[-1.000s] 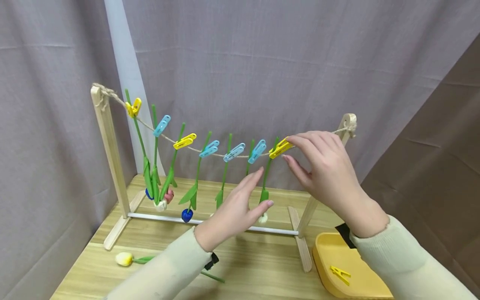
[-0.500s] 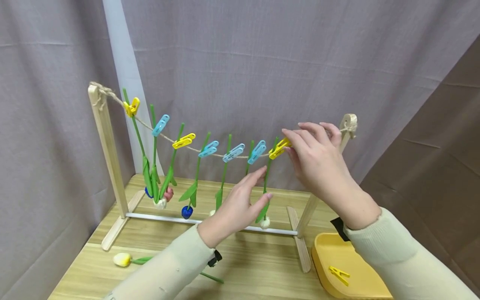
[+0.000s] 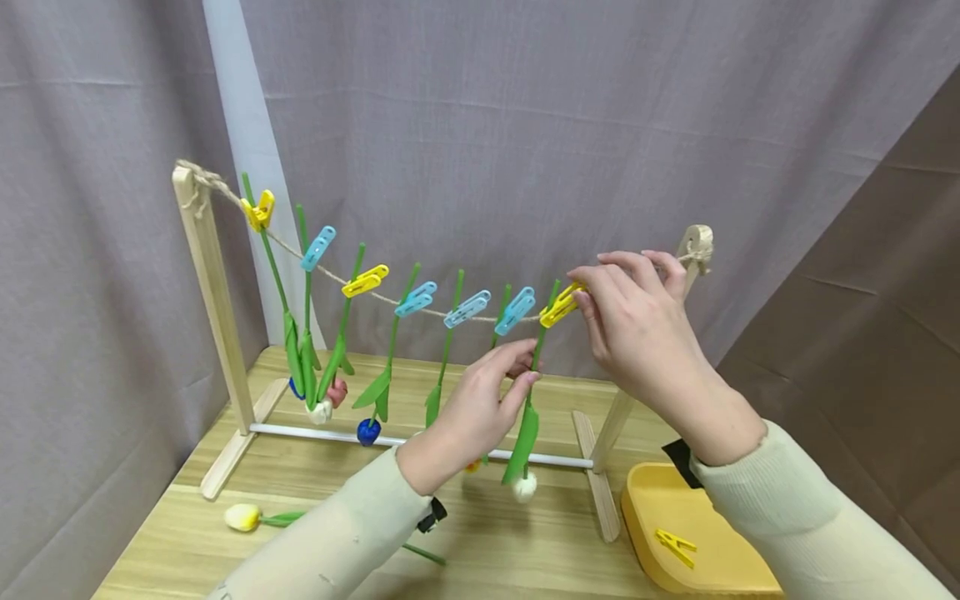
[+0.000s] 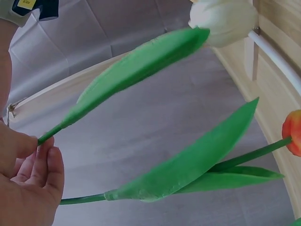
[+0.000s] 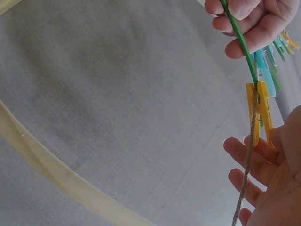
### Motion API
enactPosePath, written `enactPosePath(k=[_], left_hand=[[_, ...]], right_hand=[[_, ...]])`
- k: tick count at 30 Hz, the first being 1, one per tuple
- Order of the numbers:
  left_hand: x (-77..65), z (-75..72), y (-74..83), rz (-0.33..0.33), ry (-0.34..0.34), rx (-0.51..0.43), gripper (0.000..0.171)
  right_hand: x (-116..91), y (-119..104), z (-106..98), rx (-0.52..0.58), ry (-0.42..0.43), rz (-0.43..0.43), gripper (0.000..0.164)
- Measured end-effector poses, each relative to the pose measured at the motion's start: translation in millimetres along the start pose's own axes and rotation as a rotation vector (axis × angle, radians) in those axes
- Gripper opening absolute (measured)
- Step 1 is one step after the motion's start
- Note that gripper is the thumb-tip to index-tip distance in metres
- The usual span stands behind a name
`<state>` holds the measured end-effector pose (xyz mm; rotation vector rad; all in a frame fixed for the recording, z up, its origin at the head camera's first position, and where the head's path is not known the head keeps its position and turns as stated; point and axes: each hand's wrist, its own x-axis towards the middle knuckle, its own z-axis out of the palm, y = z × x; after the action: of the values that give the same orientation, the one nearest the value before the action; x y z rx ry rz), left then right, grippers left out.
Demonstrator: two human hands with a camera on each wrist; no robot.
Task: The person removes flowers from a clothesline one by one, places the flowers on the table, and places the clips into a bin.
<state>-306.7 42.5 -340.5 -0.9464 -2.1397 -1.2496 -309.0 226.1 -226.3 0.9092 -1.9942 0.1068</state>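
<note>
My left hand [image 3: 468, 417] pinches the green stem of a white artificial tulip [image 3: 525, 487] between thumb and fingers; the bloom hangs downward. In the left wrist view a long leaf [image 4: 136, 70] runs from the pinched stem to the white bloom. At the stem's upper end a yellow clothespin [image 3: 558, 309] sits on the twine [image 5: 247, 176]. My right hand [image 3: 645, 333] pinches the handle end of that clothespin. An orange-red tulip [image 4: 292, 134] hangs close beside the white one, partly hidden behind my left hand in the head view.
Several tulips hang along the twine from blue clothespins [image 3: 467, 309] and yellow ones on a wooden stand [image 3: 217, 308]. A yellow-white tulip [image 3: 243, 517] lies on the table, partly under my left sleeve. The yellow tray [image 3: 637, 533] at right holds a yellow clothespin [image 3: 677, 547].
My left hand has moved right and now pinches the white tulip's stem. The white bloom hangs lower and nearer. My right hand has gone from loosely spread fingers to gripping the yellow clothespin closely.
</note>
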Motion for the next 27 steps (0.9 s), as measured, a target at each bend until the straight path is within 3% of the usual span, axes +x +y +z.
enactPosePath(k=[12,27], left_hand=[[1.9,-0.2,2.6,-0.059,-0.008,0.017,0.034],[1.1,0.5,-3.1,-0.047,-0.019,0.009,0.031]], right_hand=[[-0.6,4.9,6.4,0.036,-0.015,0.022,0.021],[-3.3,-0.3,4.4,0.114,-0.014,0.039,0.010]])
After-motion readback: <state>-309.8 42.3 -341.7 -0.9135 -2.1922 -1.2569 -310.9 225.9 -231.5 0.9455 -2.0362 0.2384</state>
